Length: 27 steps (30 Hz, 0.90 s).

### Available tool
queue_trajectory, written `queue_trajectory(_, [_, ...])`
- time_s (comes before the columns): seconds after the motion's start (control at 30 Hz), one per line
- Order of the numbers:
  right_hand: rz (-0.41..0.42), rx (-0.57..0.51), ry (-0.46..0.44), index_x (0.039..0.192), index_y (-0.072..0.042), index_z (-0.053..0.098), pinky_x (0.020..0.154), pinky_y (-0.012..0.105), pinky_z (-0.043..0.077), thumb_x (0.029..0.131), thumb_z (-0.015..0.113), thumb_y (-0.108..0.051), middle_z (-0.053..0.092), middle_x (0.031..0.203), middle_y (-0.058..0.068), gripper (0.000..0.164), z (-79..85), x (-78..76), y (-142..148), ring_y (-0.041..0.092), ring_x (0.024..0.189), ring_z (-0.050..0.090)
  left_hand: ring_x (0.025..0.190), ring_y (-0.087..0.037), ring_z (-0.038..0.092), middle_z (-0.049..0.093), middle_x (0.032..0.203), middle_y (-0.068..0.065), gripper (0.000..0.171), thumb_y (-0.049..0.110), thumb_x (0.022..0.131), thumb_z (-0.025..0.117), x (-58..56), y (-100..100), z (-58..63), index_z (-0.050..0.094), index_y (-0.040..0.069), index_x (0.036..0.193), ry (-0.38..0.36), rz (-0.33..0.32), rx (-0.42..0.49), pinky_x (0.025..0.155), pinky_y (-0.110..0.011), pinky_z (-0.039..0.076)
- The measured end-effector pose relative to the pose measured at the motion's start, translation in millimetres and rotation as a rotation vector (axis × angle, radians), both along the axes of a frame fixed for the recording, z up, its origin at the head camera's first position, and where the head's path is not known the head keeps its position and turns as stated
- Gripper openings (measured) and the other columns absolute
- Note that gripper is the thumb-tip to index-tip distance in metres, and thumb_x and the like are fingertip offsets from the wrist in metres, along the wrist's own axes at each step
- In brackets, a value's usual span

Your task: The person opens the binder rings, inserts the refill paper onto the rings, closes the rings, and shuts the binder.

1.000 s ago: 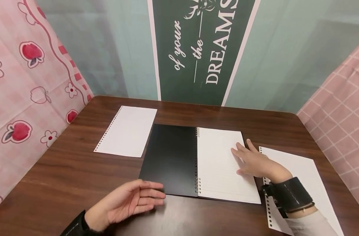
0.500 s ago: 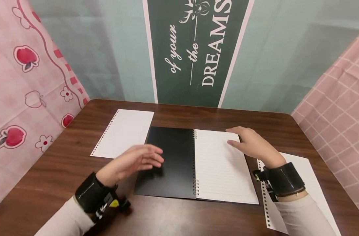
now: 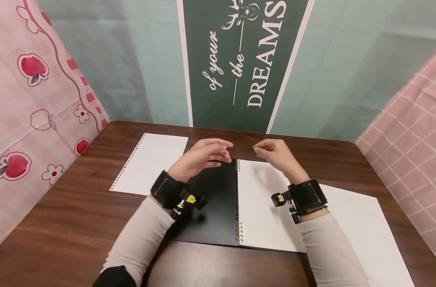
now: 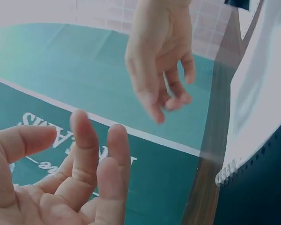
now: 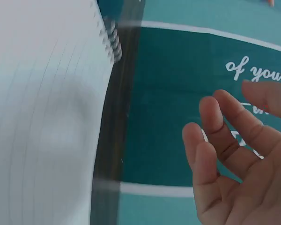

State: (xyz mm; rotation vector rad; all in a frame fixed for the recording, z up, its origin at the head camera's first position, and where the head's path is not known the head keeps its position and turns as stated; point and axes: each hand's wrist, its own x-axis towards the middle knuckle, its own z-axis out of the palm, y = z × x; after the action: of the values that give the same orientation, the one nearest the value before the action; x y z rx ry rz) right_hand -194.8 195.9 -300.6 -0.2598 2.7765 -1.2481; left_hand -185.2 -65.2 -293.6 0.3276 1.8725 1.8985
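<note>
An open ring-bound notebook lies on the table, its black cover (image 3: 218, 207) on the left and its lined white page (image 3: 261, 215) on the right, with metal rings (image 3: 239, 231) between them. Above the far end of the cover is my left hand (image 3: 205, 157), fingers loosely bent around nothing. My right hand (image 3: 276, 153) hovers over the top of the page, its fingers relaxed and curved, also holding nothing. In both wrist views the fingers stand apart, and the left wrist view has the notebook at its right edge.
To the left lies a loose hole-punched sheet (image 3: 149, 159). Another punched sheet (image 3: 364, 223) lies on the right, partly hidden by the right forearm. The wooden table (image 3: 60, 223) ends at a green cloth (image 3: 131, 79) behind, with pink cloths at both sides.
Both hands have risen and moved inward toward each other above the notebook's far edge. The right hand has left the page's right side; the left has come up from the near side. The notebook stays put.
</note>
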Motion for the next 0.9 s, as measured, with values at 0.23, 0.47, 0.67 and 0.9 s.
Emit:
queue_trajectory(0.23, [-0.037, -0.118, -0.183, 0.121, 0.005, 0.063, 0.082, 0.034, 0.053, 0.1, 0.053, -0.018, 0.065, 0.089, 0.007, 0.032, -9.8, -21.9, -4.0, 0.019, 0.083, 0.06, 0.08, -0.011, 0.067, 0.062, 0.078, 0.003, 0.03, 0.022, 0.1, 0.057, -28.7, 40.9, -20.2, 0.064, 0.003, 0.123, -0.05, 0.064, 0.031, 0.079, -0.028, 0.05])
queue_trajectory(0.47, [0.011, -0.271, -0.372, 0.122, 0.01, 0.059, 0.073, 0.026, 0.054, 0.1, 0.051, -0.011, 0.064, 0.078, 0.001, 0.032, -41.1, -30.5, -7.4, 0.012, 0.07, 0.06, 0.066, -0.009, 0.062, 0.06, 0.07, 0.002, 0.018, 0.013, 0.095, 0.062, -39.0, 59.7, -52.5, 0.065, 0.001, 0.108, -0.243, 0.191, 0.057, 0.064, -0.019, 0.05])
queue_trajectory(0.67, [0.032, -0.371, -0.471, 0.123, 0.011, 0.057, 0.06, 0.02, 0.047, 0.101, 0.05, -0.01, 0.061, 0.073, 0.001, 0.03, -58.7, -33.4, -13.6, 0.011, 0.061, 0.063, 0.052, -0.006, 0.05, 0.053, 0.062, 0.003, 0.007, 0.011, 0.094, 0.061, -38.4, 61.6, -70.3, 0.061, 0.006, 0.089, -0.279, 0.232, 0.007, 0.052, -0.016, 0.044])
queue_trajectory(0.9, [0.039, -0.336, -0.487, 0.118, 0.007, 0.058, 0.055, 0.018, 0.044, 0.102, 0.048, -0.01, 0.061, 0.071, 0.002, 0.025, -57.6, -41.5, -19.9, 0.01, 0.056, 0.065, 0.053, -0.004, 0.048, 0.052, 0.064, 0.003, 0.014, 0.012, 0.097, 0.058, -47.4, 65.1, -75.9, 0.063, -0.001, 0.101, -0.231, 0.205, -0.004, 0.052, -0.014, 0.042])
